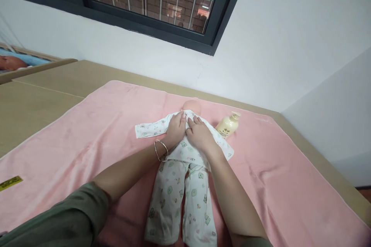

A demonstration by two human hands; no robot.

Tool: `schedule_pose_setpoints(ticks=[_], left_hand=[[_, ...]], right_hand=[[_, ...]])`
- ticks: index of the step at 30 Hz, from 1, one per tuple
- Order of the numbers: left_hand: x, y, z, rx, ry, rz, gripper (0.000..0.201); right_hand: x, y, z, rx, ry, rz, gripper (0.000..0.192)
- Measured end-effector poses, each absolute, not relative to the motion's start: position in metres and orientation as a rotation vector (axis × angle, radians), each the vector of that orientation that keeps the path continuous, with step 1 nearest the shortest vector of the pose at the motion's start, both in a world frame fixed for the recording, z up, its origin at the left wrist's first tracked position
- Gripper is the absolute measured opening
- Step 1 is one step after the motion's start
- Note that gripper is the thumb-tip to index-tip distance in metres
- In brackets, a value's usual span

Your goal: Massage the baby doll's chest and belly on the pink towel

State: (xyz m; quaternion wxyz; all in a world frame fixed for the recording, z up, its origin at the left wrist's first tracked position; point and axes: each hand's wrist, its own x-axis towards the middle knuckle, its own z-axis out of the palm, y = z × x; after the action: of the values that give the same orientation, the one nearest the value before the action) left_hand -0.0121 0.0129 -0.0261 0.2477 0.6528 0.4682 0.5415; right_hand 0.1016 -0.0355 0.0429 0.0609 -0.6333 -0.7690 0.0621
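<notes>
Two hands rest on a doll [185, 154] that lies on its back in the middle of a pink towel [87, 139]. The left hand [175, 128] lies flat and open on the doll's chest, with its fingers spread near the neck. A thin bangle [160, 149] sits on that wrist. The right hand [199, 133] is just beside it, also open and flat, pressing the white top [185, 148] down. Neither hand grips anything. The two hands touch each other at the thumbs.

The doll wears a white top and white trousers [181, 200] with little green pictures. Its bare head [191, 106] peeks out past the fingers, on the far side from the person. One sleeve spreads out to the left of the doll.

To smooth the top well, I think the hands should slide gently from the middle of the doll out to the sides, so the cloth lies flat with no bumps. Pressing too hard could push the doll out of place.

A cream pump bottle [227, 125] lies on its side just to the right of the doll's head, close to the right sleeve.

The towel covers a brown table [43, 96]. A small yellow tag [11, 182] lies far to the left of the doll. Behind the doll is a white wall [275, 46] with a dark window [150, 0], and bars and bricks show through it.
</notes>
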Motion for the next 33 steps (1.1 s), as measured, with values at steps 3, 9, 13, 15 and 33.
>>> schedule_pose_setpoints(ticks=[3,9,13,15,33], left_hand=[[-0.011,0.015,-0.027,1.835,1.342,1.44,0.042],[-0.005,0.007,-0.027,2.105,1.571,1.237,0.045],[-0.001,-0.004,-0.022,2.28,1.612,1.019,0.048],[-0.004,-0.002,-0.018,2.324,1.591,0.928,0.049],[-0.003,-0.018,-0.011,2.629,1.515,0.79,0.05]], right_hand=[[0.12,-0.019,0.034,-1.892,-2.185,0.247,0.06],[0.141,-0.01,0.031,-1.937,-2.014,0.247,0.05],[0.138,-0.014,0.034,-2.005,-2.057,0.188,0.049],[0.134,-0.016,0.035,-2.045,-2.093,0.133,0.05],[0.147,-0.011,0.039,-2.0,-1.973,0.368,0.043]])
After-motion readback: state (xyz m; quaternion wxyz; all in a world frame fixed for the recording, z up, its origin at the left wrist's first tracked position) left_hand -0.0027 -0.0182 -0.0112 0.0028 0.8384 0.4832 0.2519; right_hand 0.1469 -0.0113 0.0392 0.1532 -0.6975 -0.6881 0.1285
